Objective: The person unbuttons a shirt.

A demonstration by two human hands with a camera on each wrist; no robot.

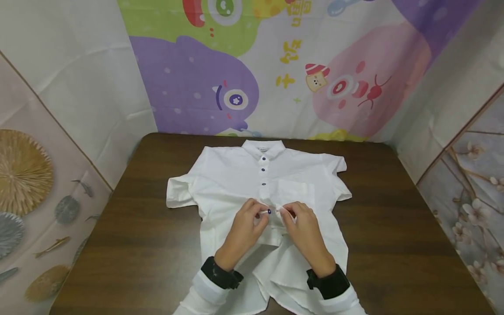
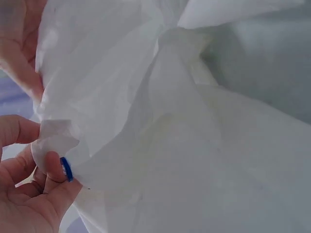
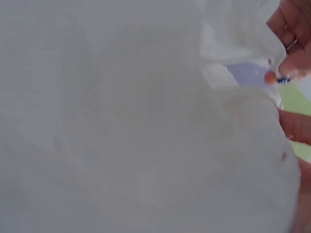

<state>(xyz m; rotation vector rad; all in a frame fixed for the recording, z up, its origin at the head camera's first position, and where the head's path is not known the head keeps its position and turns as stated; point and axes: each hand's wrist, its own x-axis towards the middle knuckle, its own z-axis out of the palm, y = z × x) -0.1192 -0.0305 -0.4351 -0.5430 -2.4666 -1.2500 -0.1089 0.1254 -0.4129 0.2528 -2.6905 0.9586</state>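
A white short-sleeved shirt [image 1: 232, 175] lies front side up, collar away from me, with dark blue buttons down its upper front. My left hand [image 1: 245, 224] pinches one front edge at a blue button [image 2: 66, 169], which stands out by the fingertips. Opposite it, my right hand [image 1: 306, 229] pinches the other front edge between thumb and fingers. A small gap separates the two edges at the button in the head view. Below the hands the front panels hang apart. In the right wrist view, cloth hides much of the right hand's fingers [image 3: 295, 127].
The shirt lies on a dark brown wooden table [image 1: 157, 253]. Behind it hangs a cartoon-printed cloth [image 1: 197, 78], with patterned panels at the left and right sides. Black bands [image 1: 220, 273] circle both wrists. A chest pocket [image 1: 295, 190] sits near the right hand.
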